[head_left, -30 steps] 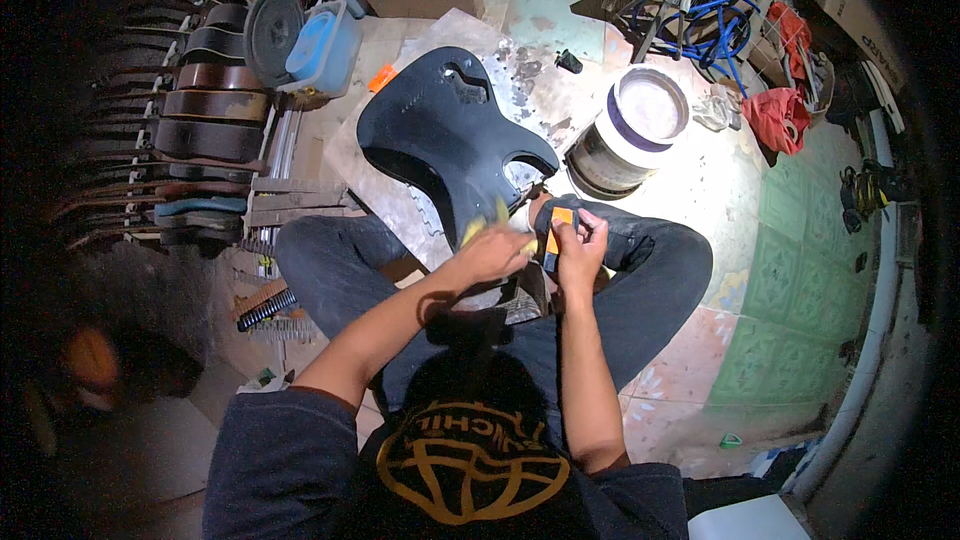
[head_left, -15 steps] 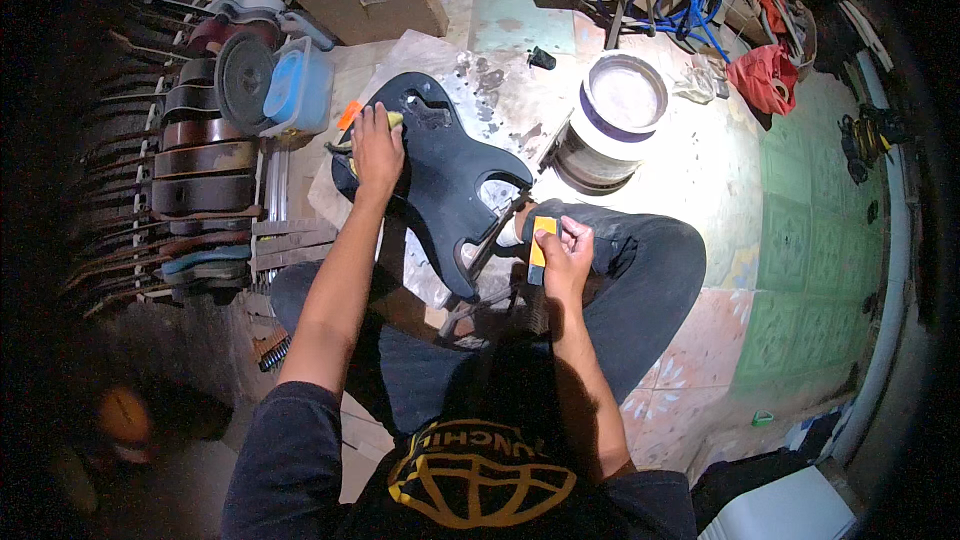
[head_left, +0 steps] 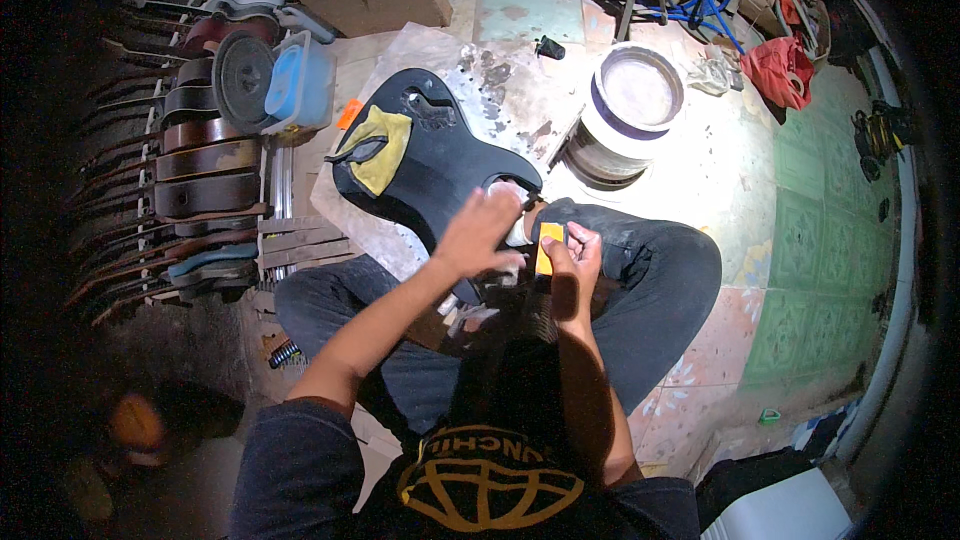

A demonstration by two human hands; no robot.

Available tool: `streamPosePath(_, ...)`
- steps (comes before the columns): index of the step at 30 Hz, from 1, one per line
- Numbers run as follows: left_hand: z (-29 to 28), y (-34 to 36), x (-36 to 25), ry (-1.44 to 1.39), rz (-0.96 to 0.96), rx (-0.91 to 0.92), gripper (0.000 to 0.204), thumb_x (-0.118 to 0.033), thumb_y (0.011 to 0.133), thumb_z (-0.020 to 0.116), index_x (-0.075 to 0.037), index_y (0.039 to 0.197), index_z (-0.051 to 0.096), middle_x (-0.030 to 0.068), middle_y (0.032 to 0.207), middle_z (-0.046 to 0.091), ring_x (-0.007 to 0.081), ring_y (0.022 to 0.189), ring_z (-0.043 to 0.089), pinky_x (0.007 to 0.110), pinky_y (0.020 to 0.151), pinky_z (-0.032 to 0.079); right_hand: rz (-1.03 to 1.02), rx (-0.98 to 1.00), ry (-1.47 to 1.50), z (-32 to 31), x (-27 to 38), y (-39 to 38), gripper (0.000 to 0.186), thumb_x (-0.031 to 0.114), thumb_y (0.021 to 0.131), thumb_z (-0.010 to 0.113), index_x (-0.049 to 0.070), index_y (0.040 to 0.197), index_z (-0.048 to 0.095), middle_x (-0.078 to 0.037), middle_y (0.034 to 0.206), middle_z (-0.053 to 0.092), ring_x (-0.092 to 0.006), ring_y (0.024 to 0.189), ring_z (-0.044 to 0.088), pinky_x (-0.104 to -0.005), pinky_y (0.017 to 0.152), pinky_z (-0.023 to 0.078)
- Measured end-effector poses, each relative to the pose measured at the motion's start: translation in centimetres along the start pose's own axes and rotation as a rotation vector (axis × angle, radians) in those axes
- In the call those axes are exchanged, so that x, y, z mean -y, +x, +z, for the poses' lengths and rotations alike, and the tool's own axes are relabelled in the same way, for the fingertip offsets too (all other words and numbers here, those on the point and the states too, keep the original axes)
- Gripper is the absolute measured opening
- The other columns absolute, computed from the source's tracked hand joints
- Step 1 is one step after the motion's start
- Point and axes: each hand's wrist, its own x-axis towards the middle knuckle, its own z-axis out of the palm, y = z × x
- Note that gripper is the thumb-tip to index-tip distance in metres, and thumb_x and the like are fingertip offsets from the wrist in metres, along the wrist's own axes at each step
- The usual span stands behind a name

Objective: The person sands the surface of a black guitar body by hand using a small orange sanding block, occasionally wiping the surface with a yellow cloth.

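Through the head camera I had the black electric guitar body (head_left: 445,158) just left of the frame's centre, face up on a pale, stained sheet (head_left: 402,48). Its rounded bottom end pointed to the upper left and its horned neck end to the lower right, so the long axis ran diagonally between them. A yellow cloth (head_left: 393,145) lay over the bottom end, near the outer edge. The left hand (head_left: 480,232) was blurred over the neck end, fingers spread, with nothing visible in its grasp; I could not tell whether it touched the body. The right hand (head_left: 576,256) gripped a small yellow-faced block (head_left: 549,246) just beside. I judged that a slip of that block could scuff the dark finish, or a bump could slide the cloth off. Farther out, a white bucket (head_left: 618,130) stood near one horn, and guitars (head_left: 207,162) lined the upper left.
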Motion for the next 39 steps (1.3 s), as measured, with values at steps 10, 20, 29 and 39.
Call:
streamPosePath(10,0.3,1.4,1.1,0.181,-0.358,-0.353,0.099,-0.067,0.096,0.044,0.009,0.156,0.026,0.0275,0.165,0.023,0.0404,0.155,0.018,0.055,0.124,0.016,-0.02,-0.02,-0.044,0.0,-0.4,0.3,0.046,0.003,0.087,0.071,-0.006,0.126,0.048,-0.012,0.105,0.063,-0.0135,0.09,0.061,-0.028,0.079,0.052)
streamPosePath(20,1.1,-1.7,2.1,0.029,-0.045,-0.238,0.095,-0.068,0.095,0.049,0.0,0.158,0.03,0.0207,0.166,0.026,0.0365,0.155,0.022,0.052,0.125,0.017,-0.015,0.017,0.006,-0.8,-1.5,0.7,0.05,-0.001,0.086,0.073,-0.005,0.125,0.043,-0.02,0.108,0.064,-0.0194,0.092,0.067,-0.0305,0.079,0.057)
streamPosePath(29,2.0,0.8,-2.0,0.093,-0.372,-0.444,0.093,-0.055,0.093,0.056,0.009,0.154,0.029,0.0301,0.162,0.026,0.0415,0.153,0.023,0.056,0.124,0.019,-0.01,0.016,0.001,-0.5,-1.1,0.6,0.051,0.0,0.086,0.073,-0.006,0.127,0.044,-0.02,0.109,0.064,-0.02,0.093,0.067,-0.03,0.08,0.057)
streamPosePath(39,2.2,-2.9,1.2,0.005,-0.185,-0.274,0.091,-0.06,0.098,0.05,0.001,0.16,0.023,0.0201,0.168,0.021,0.0333,0.157,0.017,0.048,0.126,0.015,0.005,0.015,-0.019,-0.2,-0.3,0.0,0.049,0.004,0.087,0.072,-0.005,0.127,0.046,-0.016,0.106,0.065,-0.0169,0.091,0.065,-0.0288,0.078,0.054)
